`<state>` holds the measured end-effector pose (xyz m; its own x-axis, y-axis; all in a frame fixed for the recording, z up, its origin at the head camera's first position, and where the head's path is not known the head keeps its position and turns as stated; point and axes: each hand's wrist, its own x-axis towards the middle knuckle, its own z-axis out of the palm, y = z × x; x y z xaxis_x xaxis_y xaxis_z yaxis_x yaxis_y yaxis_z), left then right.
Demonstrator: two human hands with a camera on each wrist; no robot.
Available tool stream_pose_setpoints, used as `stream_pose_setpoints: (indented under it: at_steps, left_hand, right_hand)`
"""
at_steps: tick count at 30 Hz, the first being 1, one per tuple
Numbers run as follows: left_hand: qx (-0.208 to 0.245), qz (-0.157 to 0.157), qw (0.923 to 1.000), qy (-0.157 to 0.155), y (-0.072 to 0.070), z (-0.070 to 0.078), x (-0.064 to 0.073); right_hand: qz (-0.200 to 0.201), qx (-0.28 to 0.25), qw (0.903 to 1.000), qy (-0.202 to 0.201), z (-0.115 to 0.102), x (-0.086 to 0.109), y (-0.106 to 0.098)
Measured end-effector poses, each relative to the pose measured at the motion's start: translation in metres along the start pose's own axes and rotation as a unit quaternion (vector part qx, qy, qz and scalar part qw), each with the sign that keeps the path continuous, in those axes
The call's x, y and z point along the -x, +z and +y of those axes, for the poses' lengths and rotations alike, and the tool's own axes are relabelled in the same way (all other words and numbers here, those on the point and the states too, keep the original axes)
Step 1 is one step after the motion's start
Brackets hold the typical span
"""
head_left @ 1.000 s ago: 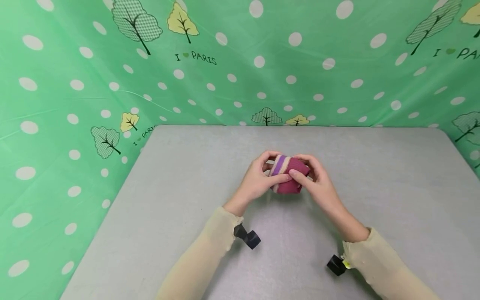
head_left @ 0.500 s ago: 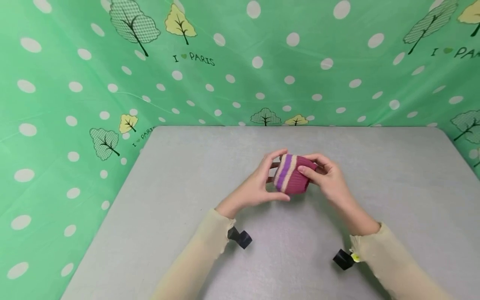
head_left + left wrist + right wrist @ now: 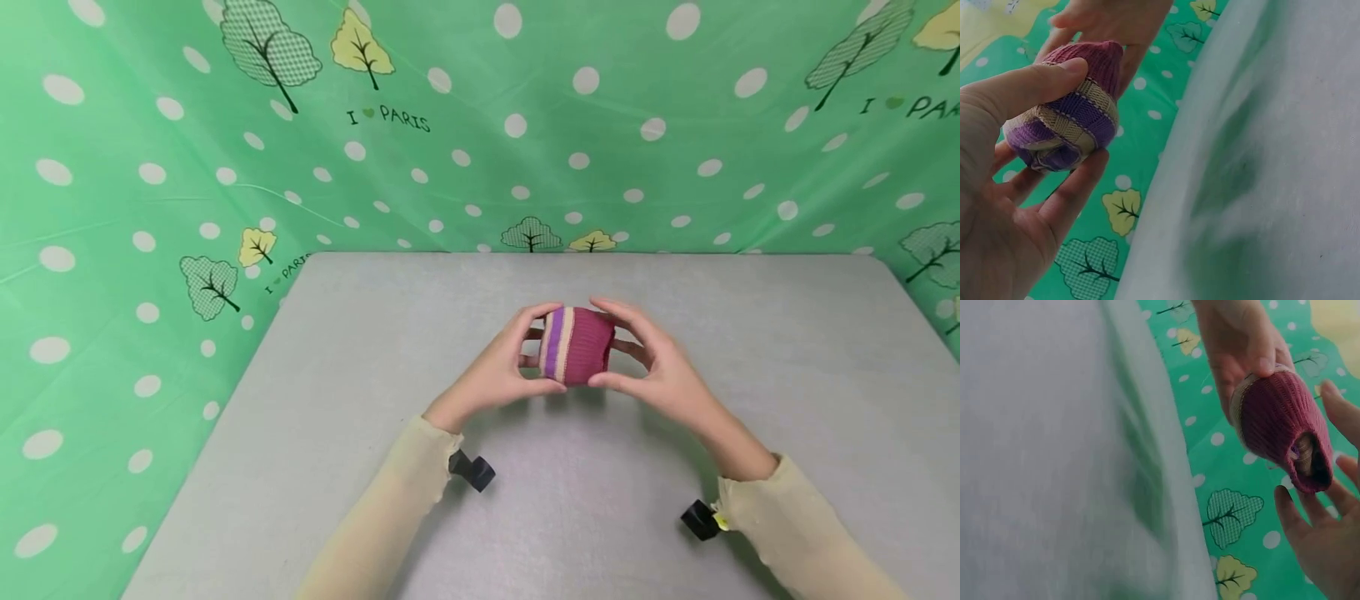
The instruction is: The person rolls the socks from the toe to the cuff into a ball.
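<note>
A balled-up pair of socks [image 3: 576, 346], maroon ribbed with purple and beige stripes, is held above the table in the head view. My left hand [image 3: 498, 367] holds its striped end between thumb and fingers; the left wrist view shows the thumb pressing on the sock ball [image 3: 1075, 115]. Around the maroon end, my right hand [image 3: 667, 375] spreads its thumb and fingers. From the right wrist, the right hand [image 3: 1329, 540] is seen with fingers spread beside the cuff opening; whether a fingertip touches it I cannot tell. Folded fabric shows inside the opening of the sock ball [image 3: 1285, 422].
A grey table [image 3: 360, 350] lies beneath both hands. Behind it and at the left hangs a green curtain [image 3: 420, 50] with white dots and printed trees. Small black wrist cameras [image 3: 472, 471] are worn at both cream sleeves.
The right hand has gone from pinching the maroon end to spread fingers. The left hand opened somewhat, then closed round the striped end. The sock ball shifted right, then back left.
</note>
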<state>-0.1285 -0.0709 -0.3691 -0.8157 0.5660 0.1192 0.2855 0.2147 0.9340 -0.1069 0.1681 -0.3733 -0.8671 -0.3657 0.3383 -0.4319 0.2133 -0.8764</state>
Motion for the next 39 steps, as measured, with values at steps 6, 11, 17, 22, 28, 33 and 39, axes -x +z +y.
stream_pose_setpoints:
  at_steps: [6, 11, 17, 22, 28, 33, 39]
  left_hand:
    - [-0.018, 0.012, 0.9997, -0.004, 0.001, 0.0, -0.001]
    - [-0.049, 0.023, 0.9983, -0.02, -0.004, -0.003, -0.019]
    - [-0.129, 0.032, 0.9901, -0.045, -0.007, -0.021, -0.05]
    - [-0.224, 0.0, 0.968, -0.113, 0.005, -0.039, -0.06]
    - [-0.265, 0.005, 0.9527, -0.149, 0.013, -0.042, -0.066]
    - [-0.282, -0.004, 0.9462, -0.159, 0.007, -0.041, -0.068]
    - [-0.266, 0.005, 0.9598, -0.089, -0.014, -0.038, -0.059]
  right_hand:
    - [-0.014, 0.114, 0.9927, -0.036, 0.003, 0.0, 0.002]
    - [-0.016, 0.13, 0.9911, -0.02, 0.01, -0.015, -0.004]
    - [-0.063, 0.118, 0.99, 0.046, 0.033, -0.041, -0.016]
    - [-0.122, 0.166, 0.9713, 0.12, 0.055, -0.04, -0.018]
    - [-0.119, 0.247, 0.953, 0.128, 0.056, -0.043, -0.017]
    - [-0.139, 0.255, 0.9481, 0.13, 0.055, -0.051, -0.018]
    - [-0.131, 0.232, 0.9541, 0.136, 0.053, -0.045, -0.047]
